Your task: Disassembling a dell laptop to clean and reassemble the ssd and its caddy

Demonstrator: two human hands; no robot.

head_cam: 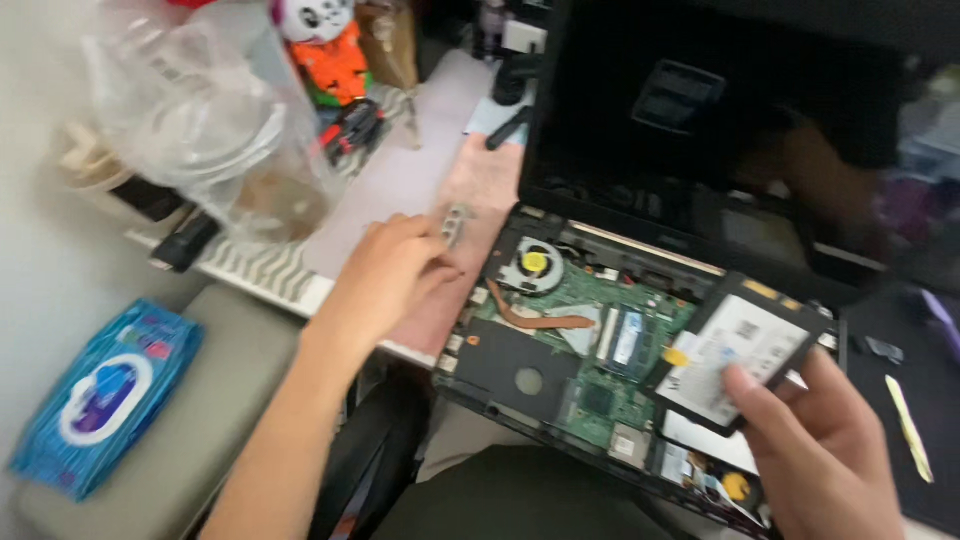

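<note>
Leftmost, a blue pack of wet wipes [100, 395] lies flat on a grey cushioned seat [215, 400], out of the way of the work. Above it a crumpled clear plastic bag [200, 120] sits at the table [400, 170] edge, and a small toy figure in orange [335, 60] stands behind it. Moving right, the left hand [385, 275] reaches out over the pinkish mat [470, 190], its fingers pinched together on a small grey metal bracket [456, 224], which it holds just beside the laptop's corner, probably so the loose part stays off the exposed board. Next comes the opened laptop [640, 250], its keyboard cover removed so the green circuit board [590, 370], the cooling fan [533, 265] with its copper pipe and a memory stick [625, 338] are all bare; the dark screen is tilted back. Further right, the right hand [825, 450] is clamped on a flat black drive [735, 350] with a white label, thumb on top and fingers beneath, holding it tilted above the laptop's lower right bay, clear of the board. A pale yellow prying tool [908, 425] lies on the dark surface at the far right, within easy reach.
</note>
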